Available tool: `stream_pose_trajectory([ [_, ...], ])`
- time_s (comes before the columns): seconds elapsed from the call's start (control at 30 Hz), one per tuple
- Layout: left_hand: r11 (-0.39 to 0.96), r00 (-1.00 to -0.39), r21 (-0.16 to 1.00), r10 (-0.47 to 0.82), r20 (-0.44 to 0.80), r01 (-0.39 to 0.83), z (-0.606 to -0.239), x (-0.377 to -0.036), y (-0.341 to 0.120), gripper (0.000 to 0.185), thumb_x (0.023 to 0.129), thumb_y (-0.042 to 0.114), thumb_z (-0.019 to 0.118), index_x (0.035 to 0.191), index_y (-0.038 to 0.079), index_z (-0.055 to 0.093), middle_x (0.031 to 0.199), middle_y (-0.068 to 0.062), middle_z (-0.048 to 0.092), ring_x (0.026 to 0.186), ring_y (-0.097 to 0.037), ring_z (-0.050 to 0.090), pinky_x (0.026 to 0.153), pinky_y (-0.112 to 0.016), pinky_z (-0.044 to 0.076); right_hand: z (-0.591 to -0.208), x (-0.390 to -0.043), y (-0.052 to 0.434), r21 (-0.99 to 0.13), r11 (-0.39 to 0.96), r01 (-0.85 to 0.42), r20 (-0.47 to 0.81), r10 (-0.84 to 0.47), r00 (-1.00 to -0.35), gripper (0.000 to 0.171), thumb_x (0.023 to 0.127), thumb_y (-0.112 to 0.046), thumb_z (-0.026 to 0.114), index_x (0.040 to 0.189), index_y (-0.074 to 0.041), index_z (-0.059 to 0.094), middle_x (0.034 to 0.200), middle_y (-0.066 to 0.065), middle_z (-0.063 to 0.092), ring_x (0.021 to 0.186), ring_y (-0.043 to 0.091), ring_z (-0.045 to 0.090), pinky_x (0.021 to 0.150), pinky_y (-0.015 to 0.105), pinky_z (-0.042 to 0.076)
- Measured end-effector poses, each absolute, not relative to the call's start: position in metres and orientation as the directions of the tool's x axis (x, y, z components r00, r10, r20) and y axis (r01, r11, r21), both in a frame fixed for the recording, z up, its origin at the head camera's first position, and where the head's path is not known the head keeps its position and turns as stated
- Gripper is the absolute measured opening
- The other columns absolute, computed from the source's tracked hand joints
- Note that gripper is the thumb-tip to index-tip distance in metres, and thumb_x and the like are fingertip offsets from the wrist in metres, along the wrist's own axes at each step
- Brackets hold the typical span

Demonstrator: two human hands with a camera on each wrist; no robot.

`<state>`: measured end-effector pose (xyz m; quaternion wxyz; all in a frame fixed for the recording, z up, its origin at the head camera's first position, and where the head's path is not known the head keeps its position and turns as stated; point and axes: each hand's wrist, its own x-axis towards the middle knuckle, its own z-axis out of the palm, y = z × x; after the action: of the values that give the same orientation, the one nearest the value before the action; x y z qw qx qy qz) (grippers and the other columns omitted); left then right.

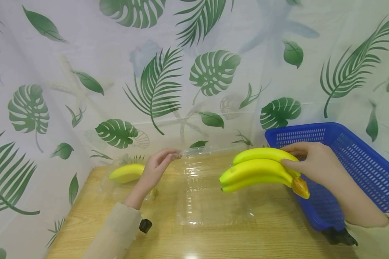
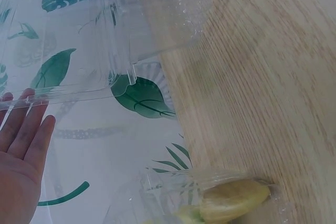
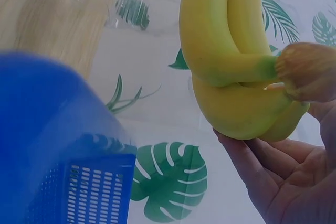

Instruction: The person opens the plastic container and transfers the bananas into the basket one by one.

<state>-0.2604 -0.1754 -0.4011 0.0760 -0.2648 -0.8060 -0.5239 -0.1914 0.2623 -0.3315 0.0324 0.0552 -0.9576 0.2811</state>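
Observation:
My right hand (image 1: 317, 163) grips a bunch of yellow bananas (image 1: 257, 174) near its brown stem end, fingers behind and thumb in front. The bunch is held up over the right part of a clear plastic clamshell container (image 1: 189, 207), its tips pointing left. With thumb and fingertips, my left hand (image 1: 152, 169) pinches the upper edge of the container's raised lid (image 1: 194, 153). In the left wrist view, the fingers (image 2: 35, 127) reach up to that clear lid edge. From the right wrist view, the fruit hides part of the right hand.
Left of the left forearm, another yellow fruit (image 1: 126, 173) sits in a second clear container, partly hidden by the hand. A blue perforated basket (image 1: 353, 138) stands at the right, under the right forearm. Behind the wooden table (image 1: 162, 237) hangs a leaf-patterned white cloth (image 1: 188, 97).

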Motion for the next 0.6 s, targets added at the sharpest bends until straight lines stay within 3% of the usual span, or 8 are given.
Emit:
stream_pose_trajectory([
  [0.6, 0.308, -0.843, 0.801, 0.351, 0.407, 0.514, -0.402, -0.261, -0.176, 0.033, 0.112, 0.011, 0.048, 0.134, -0.007, 0.065, 0.131, -0.027, 0.072, 0.121, -0.045, 0.071, 0.112, -0.051, 0.057, -0.32, -0.187, 0.31, -0.506, 0.863, -0.004, 0.059, 0.03, -0.998, 0.063, 0.103, -0.047, 0.066, 0.143, 0.001, 0.061, 0.138, 0.035, 0.064, 0.129, 0.06, 0.05, 0.095, 0.08, 0.042],
])
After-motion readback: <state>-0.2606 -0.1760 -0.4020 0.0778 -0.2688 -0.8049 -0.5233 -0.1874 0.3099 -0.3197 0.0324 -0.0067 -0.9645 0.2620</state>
